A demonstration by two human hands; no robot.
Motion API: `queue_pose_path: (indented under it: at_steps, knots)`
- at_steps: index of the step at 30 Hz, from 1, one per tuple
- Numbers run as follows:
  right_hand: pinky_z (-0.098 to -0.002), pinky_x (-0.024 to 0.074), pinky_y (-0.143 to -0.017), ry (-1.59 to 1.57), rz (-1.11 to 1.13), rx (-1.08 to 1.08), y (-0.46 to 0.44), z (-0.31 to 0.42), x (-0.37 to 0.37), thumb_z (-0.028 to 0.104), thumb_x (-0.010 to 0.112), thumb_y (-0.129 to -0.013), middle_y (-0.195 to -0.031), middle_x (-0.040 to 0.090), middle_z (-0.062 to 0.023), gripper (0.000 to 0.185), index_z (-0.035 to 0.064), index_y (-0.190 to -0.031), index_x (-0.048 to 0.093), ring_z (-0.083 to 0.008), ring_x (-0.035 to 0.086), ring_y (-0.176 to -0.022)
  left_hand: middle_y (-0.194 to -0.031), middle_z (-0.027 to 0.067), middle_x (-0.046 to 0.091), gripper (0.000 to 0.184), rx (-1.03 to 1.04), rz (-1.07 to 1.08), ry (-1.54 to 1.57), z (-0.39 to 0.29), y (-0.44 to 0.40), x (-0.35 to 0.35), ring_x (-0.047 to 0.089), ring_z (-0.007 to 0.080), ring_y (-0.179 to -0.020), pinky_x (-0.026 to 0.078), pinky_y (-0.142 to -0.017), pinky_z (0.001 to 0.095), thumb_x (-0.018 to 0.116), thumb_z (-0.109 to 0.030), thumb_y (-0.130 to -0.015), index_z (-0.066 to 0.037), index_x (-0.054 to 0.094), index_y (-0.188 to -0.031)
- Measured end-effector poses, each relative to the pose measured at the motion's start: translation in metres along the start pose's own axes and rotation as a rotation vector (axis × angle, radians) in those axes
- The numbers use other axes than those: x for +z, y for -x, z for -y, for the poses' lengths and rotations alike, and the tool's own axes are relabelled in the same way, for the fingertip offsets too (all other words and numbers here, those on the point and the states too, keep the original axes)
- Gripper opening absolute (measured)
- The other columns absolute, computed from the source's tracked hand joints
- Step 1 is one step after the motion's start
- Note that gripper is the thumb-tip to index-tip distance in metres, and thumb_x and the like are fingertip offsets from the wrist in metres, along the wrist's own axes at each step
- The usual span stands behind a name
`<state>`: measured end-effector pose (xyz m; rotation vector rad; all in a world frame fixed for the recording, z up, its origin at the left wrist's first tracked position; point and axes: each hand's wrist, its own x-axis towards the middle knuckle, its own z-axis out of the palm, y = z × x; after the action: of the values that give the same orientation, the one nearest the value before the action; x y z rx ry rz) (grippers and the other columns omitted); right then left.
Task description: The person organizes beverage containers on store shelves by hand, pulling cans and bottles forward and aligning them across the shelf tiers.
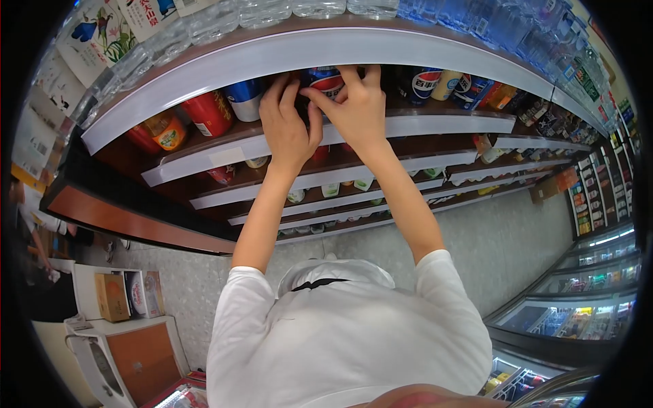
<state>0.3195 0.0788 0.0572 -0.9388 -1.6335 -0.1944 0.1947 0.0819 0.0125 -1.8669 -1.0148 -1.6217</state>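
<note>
Blue container (pixel 326 81) upper centre on shelf (pixel 442 125), between hands, long axis looks upright, top hidden. Right hand (pixel 360 112) nearer, thumb and fingers spread around its front; left hand (pixel 284 126) just left, fingers bent, thumb apart. Can't tell if either grips.

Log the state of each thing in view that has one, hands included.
Left hand: fingers bent, beside the blue drink.
Right hand: fingers bent, some tips hidden by the shelf edge.
Blue drink: on the shelf, between the hands, top hidden.
Red drink: standing, top hidden.
Fridges: lit inside.
</note>
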Motion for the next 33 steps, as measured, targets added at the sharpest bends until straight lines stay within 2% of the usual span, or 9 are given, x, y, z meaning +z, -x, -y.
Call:
queue_pose_path:
  at_steps: [3,6,8,12,16,19,22,28,33]
  knots:
    - [-0.0342,0.054,-0.055,-0.128,0.053,0.139,0.0,0.014,0.001,0.028,0.08,-0.068,-0.111,0.047,-0.0218,0.056,0.0091,-0.116,0.059,-0.0241,0.062,-0.062,-0.13,0.0242,0.04,0.068,-0.003,-0.022,0.07,0.0,0.0,-0.002,0.04,0.0416,-0.117,0.031,-0.098,0.049,0.068,-0.019,-0.072,-0.003,0.037,-0.129]
    - [-0.0348,0.054,-0.056,-0.119,0.053,0.138,0.005,0.014,0.008,0.027,0.08,-0.068,-0.115,0.046,-0.02,0.058,0.0095,-0.119,0.058,-0.0228,0.06,-0.058,-0.13,0.0242,0.04,0.068,-0.009,-0.016,0.09,0.001,-0.002,-0.004,0.04,0.0423,-0.117,0.031,-0.097,0.0499,0.068,-0.021,-0.072,-0.003,0.037,-0.129]
    - [-0.0253,0.052,-0.058,-0.145,0.073,0.079,0.007,0.012,0.01,0.019,0.082,-0.067,-0.121,0.048,-0.0156,0.062,0.0051,-0.122,0.056,-0.0144,0.062,-0.065,-0.13,0.0244,0.04,0.069,-0.017,0.004,0.101,-0.003,-0.003,-0.006,0.04,0.0427,-0.118,0.031,-0.098,0.0509,0.068,-0.022,-0.072,-0.003,0.037,-0.13]
    - [-0.0256,0.051,-0.062,-0.195,0.036,0.134,0.026,0.014,-0.012,0.013,0.078,-0.071,-0.124,0.048,-0.0142,0.058,0.003,-0.122,0.054,-0.0156,0.061,-0.072,-0.131,0.0245,0.039,0.069,-0.032,0.007,0.045,-0.003,-0.002,-0.004,0.039,0.0432,-0.118,0.03,-0.099,0.0534,0.068,-0.023,-0.072,-0.003,0.037,-0.131]
    - [-0.0306,0.05,-0.069,0.015,-0.204,0.196,0.051,-0.029,-0.048,0.01,0.071,-0.077,-0.11,0.055,-0.0136,0.043,0.004,-0.117,0.056,-0.021,0.061,-0.078,-0.132,0.0256,0.038,0.067,-0.012,-0.015,0.015,-0.002,0.0,0.0,0.039,0.0432,-0.119,0.031,-0.098,0.0544,0.067,-0.018,-0.073,-0.006,0.037,-0.132]
    - [-0.0339,0.0492,-0.071,0.169,-0.241,0.206,0.047,-0.062,-0.076,0.008,0.067,-0.079,-0.101,0.057,-0.0145,0.039,0.0008,-0.116,0.056,-0.0248,0.06,-0.082,-0.137,0.0271,0.032,0.067,-0.008,-0.019,-0.042,0.0,0.003,0.0,0.034,0.044,-0.124,0.027,-0.102,0.055,0.065,-0.011,-0.075,-0.005,0.035,-0.133]
    - [-0.0408,0.0493,-0.076,0.241,-0.221,0.181,0.035,-0.085,-0.081,0.021,0.074,-0.076,-0.101,0.06,-0.0185,0.05,-0.0004,-0.116,0.055,-0.0308,0.062,-0.084,-0.138,0.0276,0.03,0.065,0.011,-0.024,-0.097,0.003,0.006,0.002,0.03,0.0452,-0.128,0.024,-0.105,0.057,0.063,-0.006,-0.075,-0.005,0.035,-0.133]
    - [-0.0447,0.0502,-0.073,0.346,-0.168,0.205,0.015,-0.097,-0.071,0.039,0.081,-0.066,-0.091,0.065,-0.0181,0.071,-0.0002,-0.118,0.052,-0.0367,0.064,-0.079,-0.137,0.0249,0.034,0.061,0.049,-0.067,-0.016,0.0,0.002,0.0,0.032,0.0446,-0.127,0.026,-0.103,0.0574,0.066,-0.015,-0.077,-0.007,0.039,-0.131]
    - [-0.0447,0.0505,-0.076,0.111,0.03,0.201,0.011,-0.079,-0.047,0.045,0.079,-0.067,-0.096,0.064,-0.0204,0.073,-0.0007,-0.118,0.051,-0.0387,0.063,-0.087,-0.137,0.0259,0.031,0.063,0.051,-0.05,-0.036,-0.006,0.002,-0.003,0.031,0.0424,-0.126,0.025,-0.104,0.0516,0.07,-0.017,-0.077,-0.003,0.037,-0.129]
